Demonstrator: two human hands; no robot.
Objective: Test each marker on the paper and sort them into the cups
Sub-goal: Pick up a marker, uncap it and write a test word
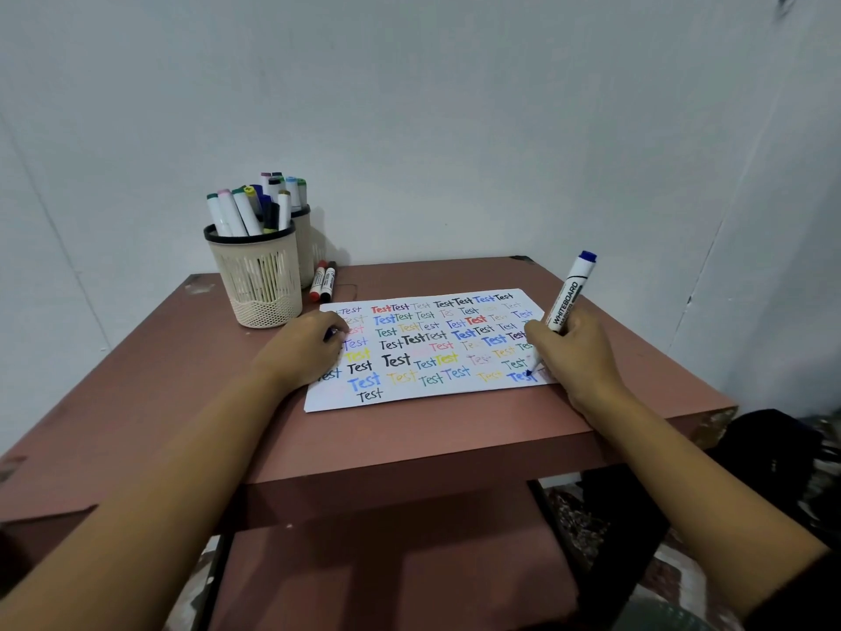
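My right hand (574, 352) grips a blue whiteboard marker (569, 296), its tip down on the white paper (409, 400) at a fresh blue "Test" near the paper's lower right corner. The sheet is covered with the word "Test" in many colours. My left hand (306, 348) rests on the paper's left edge, fingers curled round a small dark blue piece, probably the marker's cap (331, 333). Two beige mesh cups stand at the table's back left: the front cup (258, 280) holds several markers, and the rear cup (304, 248) behind it holds several more.
A red whiteboard marker (317, 281) and a black whiteboard marker (328, 282) lie side by side on the reddish-brown table (182, 380) just right of the cups. Grey walls stand close behind and to the right. A lower shelf shows under the tabletop.
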